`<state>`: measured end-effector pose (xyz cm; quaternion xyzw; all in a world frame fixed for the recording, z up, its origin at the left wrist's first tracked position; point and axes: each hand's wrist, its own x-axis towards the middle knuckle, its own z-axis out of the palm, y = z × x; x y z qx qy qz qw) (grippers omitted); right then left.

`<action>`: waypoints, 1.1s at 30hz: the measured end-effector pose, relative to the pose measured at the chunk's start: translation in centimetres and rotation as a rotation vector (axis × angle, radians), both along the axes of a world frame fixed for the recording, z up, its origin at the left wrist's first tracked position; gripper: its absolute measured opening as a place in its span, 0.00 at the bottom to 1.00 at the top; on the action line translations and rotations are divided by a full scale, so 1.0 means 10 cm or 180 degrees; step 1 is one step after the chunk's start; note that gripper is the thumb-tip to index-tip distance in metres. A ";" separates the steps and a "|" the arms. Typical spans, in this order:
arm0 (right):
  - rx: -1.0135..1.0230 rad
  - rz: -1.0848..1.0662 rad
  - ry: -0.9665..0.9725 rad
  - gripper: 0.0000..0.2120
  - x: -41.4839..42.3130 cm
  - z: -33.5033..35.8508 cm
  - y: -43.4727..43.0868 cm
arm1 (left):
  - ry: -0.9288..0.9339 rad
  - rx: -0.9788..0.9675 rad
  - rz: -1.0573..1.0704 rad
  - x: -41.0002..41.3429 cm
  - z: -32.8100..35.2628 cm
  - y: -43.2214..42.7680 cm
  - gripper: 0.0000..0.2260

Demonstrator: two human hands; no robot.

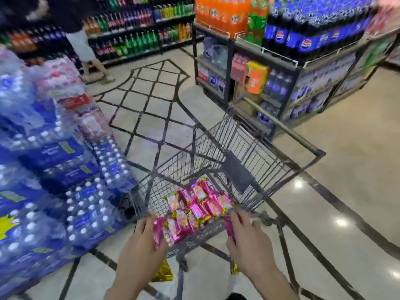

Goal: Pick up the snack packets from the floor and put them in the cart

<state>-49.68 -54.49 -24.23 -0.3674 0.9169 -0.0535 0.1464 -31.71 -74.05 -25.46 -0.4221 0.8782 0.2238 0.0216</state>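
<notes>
A grey wire cart (255,146) stands in front of me on the shop floor. Several pink and gold snack packets (195,205) lie in a heap at its near end. My left hand (144,241) holds a pink packet (159,231) at the cart's near rim. My right hand (249,237) holds another pink packet (229,229) over the rim on the right. A gold packet (163,274) lies on the floor under the cart, between my forearms. A second gold bit (234,267) shows beside my right wrist.
Stacked packs of bottled water (54,180) rise close on the left. A dark shelf unit of soda bottles (303,50) stands behind the cart at the right. A person's legs (91,61) are at the far left aisle. Polished floor (346,137) opens to the right.
</notes>
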 end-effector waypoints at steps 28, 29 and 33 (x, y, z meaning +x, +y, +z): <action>0.0813 0.1406 -0.0499 0.28 -1.91 -1.49 -1.88 | -0.0132 0.0529 0.0798 -2.16 -1.79 -0.89 0.29; 0.0854 0.1436 -0.0545 0.28 -1.96 -1.65 -1.94 | -0.0225 0.0557 0.0772 -2.21 -1.94 -0.89 0.29; 0.1015 0.1572 -0.0677 0.29 -2.16 -2.33 -2.14 | -0.0681 0.0658 0.0739 -2.38 -2.56 -0.92 0.30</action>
